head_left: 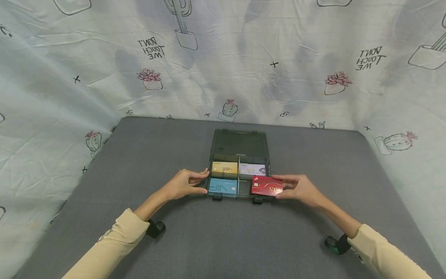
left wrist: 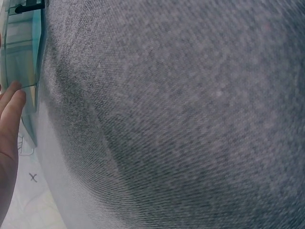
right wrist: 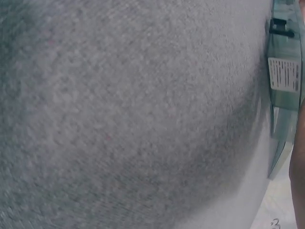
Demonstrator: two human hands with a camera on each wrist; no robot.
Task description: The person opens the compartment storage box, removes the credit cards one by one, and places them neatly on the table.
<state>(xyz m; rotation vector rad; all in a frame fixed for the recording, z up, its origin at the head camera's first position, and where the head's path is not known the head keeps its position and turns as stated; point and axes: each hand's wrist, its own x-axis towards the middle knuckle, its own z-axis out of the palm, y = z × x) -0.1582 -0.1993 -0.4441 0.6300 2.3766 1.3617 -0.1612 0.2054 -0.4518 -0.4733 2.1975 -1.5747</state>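
Observation:
A dark see-through divided box (head_left: 238, 186) sits with its lid (head_left: 240, 143) folded back. My right hand (head_left: 300, 190) pinches a red VIP card (head_left: 266, 186) by its right end; the card overlaps the front right compartment and the box's right wall. My left hand (head_left: 184, 183) rests its fingertips and thumb along the left wall, the fingers fairly straight in the left wrist view. Inside, a yellow card (head_left: 224, 167) is back left, a pale lilac VIP card (head_left: 252, 169) back right and a blue card (head_left: 223, 186) front left. The right wrist view shows only part of my hand, beside the box.
Two black latches (head_left: 258, 200) stick out at the box's front edge. A grey cloth-covered table (head_left: 230, 240) lies under everything. Behind and at the sides hangs a white curtain (head_left: 244, 77) printed with cacti. The right wrist view shows a white label (right wrist: 284, 75) on the box.

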